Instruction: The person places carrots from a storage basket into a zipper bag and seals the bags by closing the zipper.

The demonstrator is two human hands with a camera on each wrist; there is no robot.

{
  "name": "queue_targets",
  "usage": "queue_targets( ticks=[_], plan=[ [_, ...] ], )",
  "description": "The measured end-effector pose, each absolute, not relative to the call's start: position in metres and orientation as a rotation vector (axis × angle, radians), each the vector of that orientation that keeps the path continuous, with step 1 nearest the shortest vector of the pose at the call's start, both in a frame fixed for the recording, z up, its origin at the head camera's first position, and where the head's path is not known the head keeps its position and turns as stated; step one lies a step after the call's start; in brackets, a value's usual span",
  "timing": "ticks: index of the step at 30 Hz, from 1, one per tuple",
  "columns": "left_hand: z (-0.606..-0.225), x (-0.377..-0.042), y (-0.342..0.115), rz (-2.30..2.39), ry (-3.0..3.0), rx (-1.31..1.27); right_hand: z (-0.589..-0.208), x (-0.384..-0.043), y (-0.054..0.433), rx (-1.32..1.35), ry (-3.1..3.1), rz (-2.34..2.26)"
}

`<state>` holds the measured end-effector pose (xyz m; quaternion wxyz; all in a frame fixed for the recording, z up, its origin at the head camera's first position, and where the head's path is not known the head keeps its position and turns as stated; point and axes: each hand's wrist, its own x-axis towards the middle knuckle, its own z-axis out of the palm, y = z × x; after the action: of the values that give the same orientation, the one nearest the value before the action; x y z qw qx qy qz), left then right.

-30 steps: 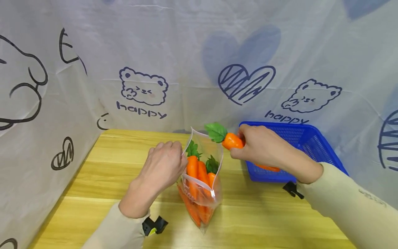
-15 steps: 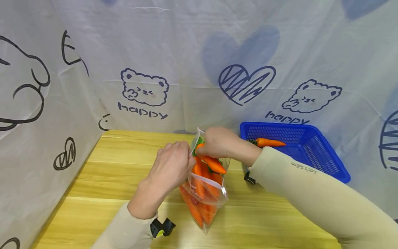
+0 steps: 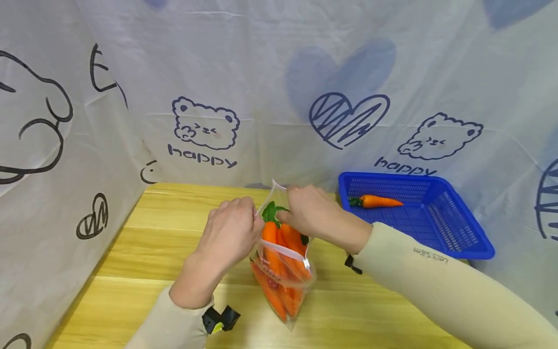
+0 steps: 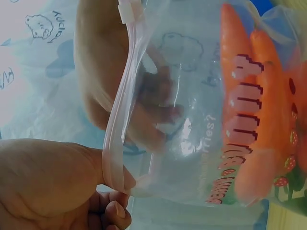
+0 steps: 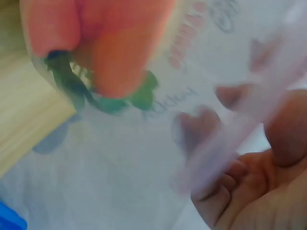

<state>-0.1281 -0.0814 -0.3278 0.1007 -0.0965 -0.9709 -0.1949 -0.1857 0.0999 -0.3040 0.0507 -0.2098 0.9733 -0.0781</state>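
Note:
A clear slider zip bag (image 3: 279, 286) with printed lettering stands mouth up on the table, holding several orange carrots (image 3: 270, 237) with green leaves. My left hand (image 3: 233, 225) pinches the left edge of its mouth between thumb and fingers; the left wrist view shows this grip on the zip strip (image 4: 115, 139). My right hand (image 3: 316, 213) reaches over the right side of the mouth, its fingers inside the bag. Through the plastic in the left wrist view, those fingers (image 4: 153, 105) hang loosely bent, apart from the carrots (image 4: 264, 96), with nothing between them.
A blue plastic basket (image 3: 436, 218) stands at the back right of the wooden table (image 3: 174, 208). One carrot (image 3: 381, 201) lies along its left rear side. White printed cloth (image 3: 270, 97) hangs behind the table and along the left.
My right hand has carried a carrot from the basket side leftward to the bag and let it go inside. My left hand has kept its grip on the bag's edge.

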Motion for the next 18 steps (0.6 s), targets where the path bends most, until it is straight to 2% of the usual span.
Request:
queue_targets(
  ticks=[5,9,18],
  plan=[
    [-0.326,-0.129,-0.088,-0.587,-2.883,-0.216,-0.294,-0.180,0.135,-0.567,3.159,-0.276],
    [-0.323,-0.131,-0.090,-0.589,-2.886,-0.196,-0.299,-0.182,0.155,-0.507,3.042,-0.268],
    [-0.318,-0.140,-0.078,-0.456,-2.830,-0.282,-0.309,-0.166,0.152,-0.618,2.969,-0.560]
  ],
)
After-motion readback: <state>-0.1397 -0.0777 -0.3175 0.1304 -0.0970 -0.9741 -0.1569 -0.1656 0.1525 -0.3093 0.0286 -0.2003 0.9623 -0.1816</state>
